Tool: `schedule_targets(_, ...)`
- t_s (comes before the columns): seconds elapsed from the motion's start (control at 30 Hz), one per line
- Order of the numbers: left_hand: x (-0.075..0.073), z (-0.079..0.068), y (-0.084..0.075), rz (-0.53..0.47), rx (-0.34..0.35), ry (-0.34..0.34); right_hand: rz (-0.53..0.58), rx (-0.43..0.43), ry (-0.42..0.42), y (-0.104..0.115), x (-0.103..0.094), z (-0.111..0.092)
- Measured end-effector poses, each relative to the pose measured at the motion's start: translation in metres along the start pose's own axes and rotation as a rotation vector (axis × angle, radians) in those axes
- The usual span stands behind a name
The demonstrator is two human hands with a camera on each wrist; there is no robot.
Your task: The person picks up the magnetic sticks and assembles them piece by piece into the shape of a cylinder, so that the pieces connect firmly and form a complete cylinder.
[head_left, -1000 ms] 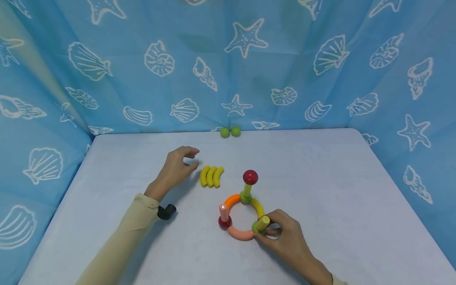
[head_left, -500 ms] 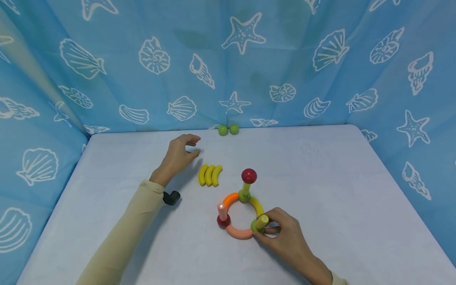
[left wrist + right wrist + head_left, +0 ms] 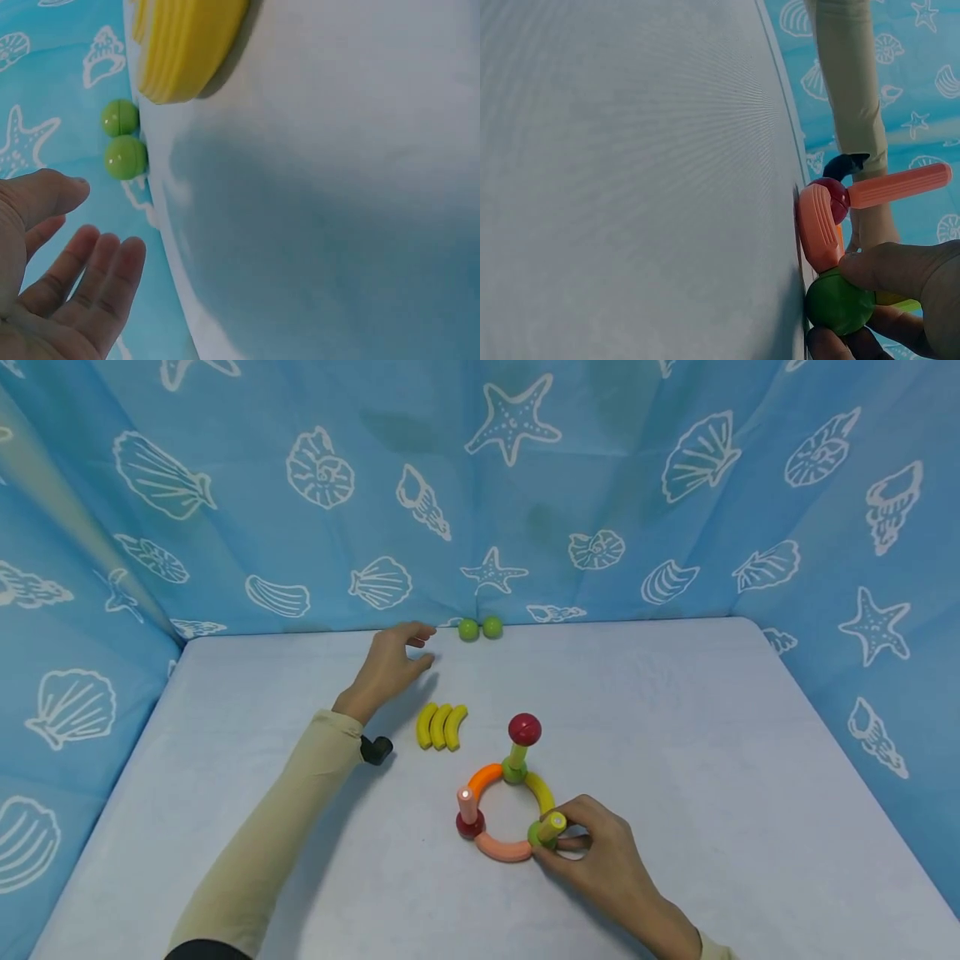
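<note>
A ring of curved rods and balls lies on the table in the head view, with an orange curved rod [image 3: 486, 778], a yellow one [image 3: 541, 792] and a pink one [image 3: 504, 849]. Upright sticks stand on its balls; the far one carries a red ball [image 3: 524, 729]. My right hand [image 3: 609, 852] pinches the near-right green ball [image 3: 840, 302] under the yellow stick [image 3: 552, 825]. My left hand [image 3: 390, 665] hangs over the table with thumb and fingers apart, holding nothing. Its fingertips are a little left of two green balls [image 3: 480, 628] at the back edge.
Three yellow curved rods [image 3: 441, 727] lie side by side left of the ring, below the left hand. A blue curtain [image 3: 420, 460] with white shell prints stands right behind the table [image 3: 675, 710] and along both sides.
My left hand has moved away from beside the yellow curved rods, up and right toward the two green balls. The right hand keeps its hold on the ring's ball. The head view has shifted slightly.
</note>
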State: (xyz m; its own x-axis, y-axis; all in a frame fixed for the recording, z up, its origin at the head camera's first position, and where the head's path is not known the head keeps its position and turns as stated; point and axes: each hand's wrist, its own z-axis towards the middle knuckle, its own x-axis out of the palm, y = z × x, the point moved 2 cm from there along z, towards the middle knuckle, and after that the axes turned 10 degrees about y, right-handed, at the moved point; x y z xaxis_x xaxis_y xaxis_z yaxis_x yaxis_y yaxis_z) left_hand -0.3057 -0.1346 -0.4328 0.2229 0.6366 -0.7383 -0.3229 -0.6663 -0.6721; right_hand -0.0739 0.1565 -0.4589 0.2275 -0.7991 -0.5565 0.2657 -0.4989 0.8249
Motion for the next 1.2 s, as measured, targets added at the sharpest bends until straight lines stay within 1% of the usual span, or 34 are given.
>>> schedule_targets(0.1,0.002,0.008,-0.001,-0.005,0.006,0.004,0.012,-0.017,-0.003,-0.001,0.0,0.0)
schedule_targets(0.2,0.004,0.014,-0.001,0.006,-0.006,0.015,0.016,-0.031,-0.004,-0.002,0.0,-0.001)
schedule_targets(0.33,0.005,0.021,-0.001,0.019,-0.013,0.035,0.016,-0.015,0.003,-0.002,-0.001,0.0)
schedule_targets(0.53,0.004,0.031,-0.002,0.034,0.012,0.052,0.015,-0.003,0.009,-0.002,-0.001,0.0)
schedule_targets(0.8,0.003,0.042,-0.004,0.065,0.032,0.109,0.041,-0.002,0.02,-0.002,-0.002,0.0)
schedule_targets(1.07,0.006,0.052,-0.003,0.121,0.059,0.145,0.053,0.018,0.033,-0.002,-0.002,0.0)
schedule_targets(1.2,0.007,0.057,-0.006,0.168,0.094,0.157,0.046,0.021,0.034,-0.002,-0.002,0.0)
